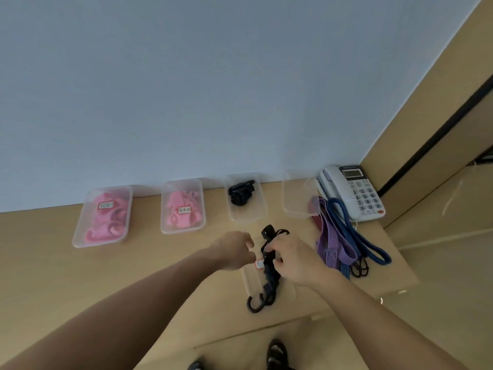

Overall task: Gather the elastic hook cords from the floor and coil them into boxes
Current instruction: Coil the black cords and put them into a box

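— Where is the black hook cord [270, 273]?

— Lower centre of the frame, bunched into a long bundle over a clear box [247, 283] on the counter [160, 263]. Its two hooks hang past the box's near end. The right hand [293, 260] grips the upper half, its fingers [274, 248] curled round the strands, so much of the bundle is covered.

— And the left hand [236, 251]?

— Just left of the bundle, fingers curled in beside a small white label [259, 263]. Whether they pinch the label, the box rim or nothing, I cannot tell.

— Is the box easy to see?

— Hardly; only its left wall shows faintly.

— What lies behind?

— A row of clear boxes against the wall: two with pink cords [182, 206], one with a coiled black cord [241, 194], and one whose contents I cannot make out [300, 194]. At the right, a purple strap [333, 247] and a blue cord [354, 236] lie loose near a telephone [352, 190].

— Anything cut off?

— Both forearms run off the bottom edge.
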{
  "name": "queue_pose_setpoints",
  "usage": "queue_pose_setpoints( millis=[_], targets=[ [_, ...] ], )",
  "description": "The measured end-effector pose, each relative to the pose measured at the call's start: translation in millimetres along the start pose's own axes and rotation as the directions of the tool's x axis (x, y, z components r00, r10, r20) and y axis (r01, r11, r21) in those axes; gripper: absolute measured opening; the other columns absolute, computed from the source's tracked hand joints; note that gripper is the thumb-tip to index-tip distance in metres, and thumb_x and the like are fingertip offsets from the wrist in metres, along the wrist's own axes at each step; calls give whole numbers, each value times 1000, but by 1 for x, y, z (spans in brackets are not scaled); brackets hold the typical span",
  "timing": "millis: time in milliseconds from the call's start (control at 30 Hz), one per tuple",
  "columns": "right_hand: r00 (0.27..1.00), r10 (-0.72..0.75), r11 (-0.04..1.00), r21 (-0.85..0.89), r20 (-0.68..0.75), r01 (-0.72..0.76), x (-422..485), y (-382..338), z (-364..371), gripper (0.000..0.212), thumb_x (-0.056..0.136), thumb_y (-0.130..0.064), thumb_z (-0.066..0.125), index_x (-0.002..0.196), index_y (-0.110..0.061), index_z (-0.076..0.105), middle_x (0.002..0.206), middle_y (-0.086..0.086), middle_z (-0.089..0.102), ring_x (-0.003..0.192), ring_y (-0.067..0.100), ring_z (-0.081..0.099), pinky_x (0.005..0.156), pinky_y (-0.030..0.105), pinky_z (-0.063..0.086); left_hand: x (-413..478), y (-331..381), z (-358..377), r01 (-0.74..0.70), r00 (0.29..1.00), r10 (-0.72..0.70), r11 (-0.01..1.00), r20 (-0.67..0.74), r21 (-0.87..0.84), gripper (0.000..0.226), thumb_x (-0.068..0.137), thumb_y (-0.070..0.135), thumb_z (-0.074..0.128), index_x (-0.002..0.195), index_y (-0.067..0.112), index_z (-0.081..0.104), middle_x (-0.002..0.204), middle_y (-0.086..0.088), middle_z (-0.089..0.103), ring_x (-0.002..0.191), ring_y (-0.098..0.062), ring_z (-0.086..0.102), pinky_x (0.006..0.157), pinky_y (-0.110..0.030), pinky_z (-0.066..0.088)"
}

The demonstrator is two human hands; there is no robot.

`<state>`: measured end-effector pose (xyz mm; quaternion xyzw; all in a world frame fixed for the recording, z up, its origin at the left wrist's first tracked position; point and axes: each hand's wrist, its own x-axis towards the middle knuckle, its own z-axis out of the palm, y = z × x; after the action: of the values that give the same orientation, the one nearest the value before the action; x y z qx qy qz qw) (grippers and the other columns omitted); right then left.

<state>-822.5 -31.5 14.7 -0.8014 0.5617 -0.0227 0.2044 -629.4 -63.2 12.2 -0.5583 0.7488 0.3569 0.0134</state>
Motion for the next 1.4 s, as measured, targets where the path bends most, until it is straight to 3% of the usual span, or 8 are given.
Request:
queue_pose_setpoints(
  millis=[133, 333, 600, 767, 1000, 1133, 1267, 1400],
  targets=[
    [963, -158, 955, -216, 216, 205, -11, 2, 23, 51, 85, -9, 54, 134, -23, 54, 144, -4, 42, 128, 24, 34, 102, 39, 39, -9, -2, 14, 45, 997, -46, 999, 62, 22, 39, 91, 34, 62, 126, 16, 61, 128, -3, 63, 117, -21, 57, 98, -35, 48],
    [938, -251, 879, -348, 241, 325, -7, 16, 43, 35, 88, -13, 58, 121, -24, 59, 148, -6, 34, 134, 27, 27, 101, 41, 35, -23, -2, 26, 124, 984, -120, 992, 135, -24, 41, 92, 33, 61, 128, 14, 59, 131, -4, 61, 117, -22, 57, 97, -33, 48],
    [952, -305, 952, 37, 22, 304, 19, 14, -4, 29, 89, -40, 62, 117, -32, 66, 130, -15, 55, 128, 11, 37, 105, 35, 33, -42, 23, -2, 127, 984, -115, 989, 135, -81, 34, 97, 39, 47, 105, 10, 64, 89, -3, 61, 78, -19, 53, 63, -29, 39],
    [970, -238, 906, 347, -57, 242, 25, 7, -55, 17, 91, -35, 63, 106, -44, 61, 110, -20, 62, 110, 2, 50, 96, 27, 41, -57, 47, -50, 37, 999, -39, 877, 4, -478, 34, 96, 35, 42, 78, 11, 59, 76, 0, 63, 73, -19, 67, 69, -27, 50],
    [956, -13, 454, 850, -294, 268, 15, -19, -97, 11, 94, -26, 62, 104, -22, 62, 79, -1, 71, 74, 18, 69, 76, 38, 56, -79, 87, -112, -177, 981, 151, 461, -119, -870, 27, 83, 30, 38, 67, 10, 47, 65, -7, 40, 57, -25, 45, 68, -34, 47],
    [931, 138, 207, 929, -337, 306, 11, -40, -109, 15, 99, -27, 56, 103, -13, 60, 78, 8, 70, 53, 24, 59, 52, 32, 48, -91, 105, -130, -278, 943, 282, 373, -177, -885, 26, 90, 26, 40, 77, 8, 53, 71, -4, 48, 62, -21, 48, 69, -35, 49],
    [935, 120, 220, 927, -335, 304, 9, -55, -125, 37, 102, -37, 45, 98, -5, 61, 79, 14, 71, 46, 20, 49, 47, 26, 42, -101, 110, -143, -369, 924, 277, 452, -265, -812, 26, 93, 27, 45, 85, 5, 56, 75, -5, 52, 67, -21, 51, 70, -34, 49],
    [945, 43, 288, 910, -325, 300, 5, -71, -140, 56, 107, -38, 28, 89, 7, 57, 65, 20, 63, 49, 21, 49, 52, 28, 43, -103, 113, -142, -399, 917, 285, 701, -281, -591, 18, 96, 25, 50, 87, 9, 52, 75, 8, 61, 74, -18, 51, 71, -24, 45]
  ],
)
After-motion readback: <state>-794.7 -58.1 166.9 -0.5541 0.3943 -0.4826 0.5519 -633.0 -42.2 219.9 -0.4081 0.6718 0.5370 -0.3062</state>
